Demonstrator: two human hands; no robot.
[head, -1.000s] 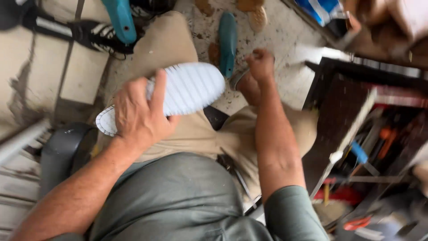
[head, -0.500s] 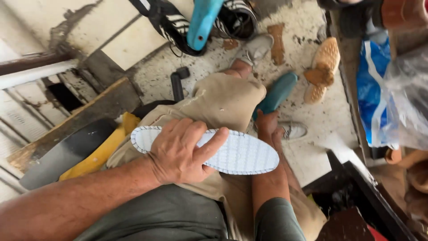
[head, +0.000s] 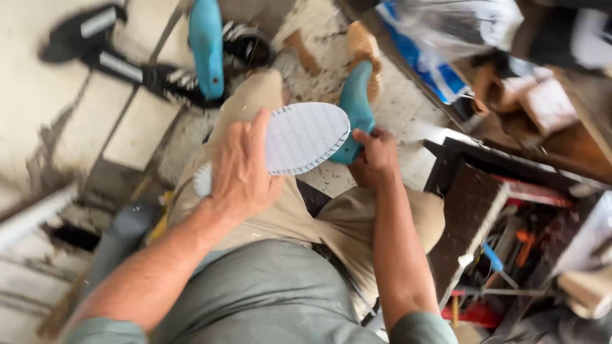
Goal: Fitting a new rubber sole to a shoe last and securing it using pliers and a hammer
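1. Blue shoe form (head: pixel 206 48), upright on the floor at upper left.
2. Black sneakers (head: pixel 159 79) with white stripes, beside that form.
3. Clear and blue plastic bag (head: pixel 440 48), upper right.
4. Dark bench (head: pixel 475 210) at right.
5. Hand tools (head: pixel 510 255), jumbled below the bench.
6. Speckled floor (head: pixel 408 114).
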